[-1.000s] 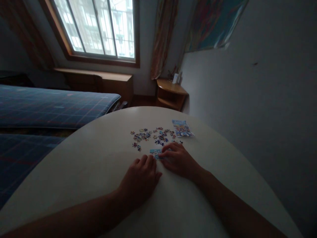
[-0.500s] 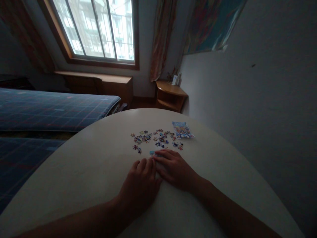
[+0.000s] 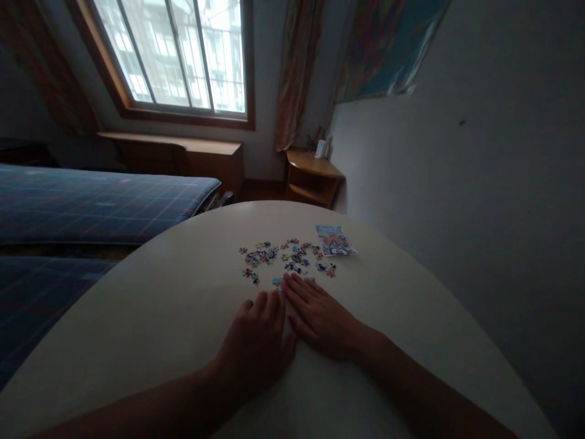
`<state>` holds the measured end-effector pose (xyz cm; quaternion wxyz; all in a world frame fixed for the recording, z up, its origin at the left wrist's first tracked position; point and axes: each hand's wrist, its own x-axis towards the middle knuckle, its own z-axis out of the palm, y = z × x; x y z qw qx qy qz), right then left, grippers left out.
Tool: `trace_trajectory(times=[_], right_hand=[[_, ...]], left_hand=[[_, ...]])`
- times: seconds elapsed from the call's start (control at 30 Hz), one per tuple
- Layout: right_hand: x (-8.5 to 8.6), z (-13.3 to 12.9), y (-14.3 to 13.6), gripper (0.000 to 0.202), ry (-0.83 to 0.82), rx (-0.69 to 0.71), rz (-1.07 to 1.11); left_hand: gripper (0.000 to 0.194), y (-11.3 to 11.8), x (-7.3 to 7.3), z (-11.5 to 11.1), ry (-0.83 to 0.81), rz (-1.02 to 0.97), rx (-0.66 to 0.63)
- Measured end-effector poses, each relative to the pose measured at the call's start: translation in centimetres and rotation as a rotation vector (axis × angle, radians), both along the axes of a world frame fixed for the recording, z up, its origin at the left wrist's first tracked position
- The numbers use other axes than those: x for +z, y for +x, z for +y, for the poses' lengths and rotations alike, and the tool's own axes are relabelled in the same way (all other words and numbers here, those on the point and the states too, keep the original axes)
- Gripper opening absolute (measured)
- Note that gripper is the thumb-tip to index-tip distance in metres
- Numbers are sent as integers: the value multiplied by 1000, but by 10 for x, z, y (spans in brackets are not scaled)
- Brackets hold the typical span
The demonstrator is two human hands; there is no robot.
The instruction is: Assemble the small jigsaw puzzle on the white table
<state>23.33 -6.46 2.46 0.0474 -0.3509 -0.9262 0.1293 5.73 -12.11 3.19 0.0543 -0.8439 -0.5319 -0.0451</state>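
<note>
pale blue, seemingly flat pieces [image 3: 277, 281] lie under the right hand [image 3: 322, 317].

Left hand [image 3: 260, 335] curled; right hand [image 3: 322, 317] flatter, fingers extended.

The room is dimly lit, with daylight admitted through the window [image 3: 171, 55] at upper left, where the panes are washed out to near white. A soft sheen is cast on the far part of the table [image 3: 192, 244]. The lower corners and right edge are sunk in shadow. Straight lines are stretched toward the frame's edges, and fine detail on the puzzle pieces [image 3: 261, 255] is softened.
</note>
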Motion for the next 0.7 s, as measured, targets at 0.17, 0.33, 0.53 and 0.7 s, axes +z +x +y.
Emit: trace_trajectory(times=[0.17,0.33,0.53,0.7], right_hand=[[6,0,-2,59,-6,-3,38],[-1,2,-4,53,79,-46,168],[-7,3,-5,54,110,-138,167],[-9,4,-5,53,105,-157,245]], left_hand=[[50,0,3,1,-41,-7,3],[48,0,4,1,-38,6,-1],[47,-1,5,0,-43,20,-14],[49,-2,6,0,-47,53,-15]])
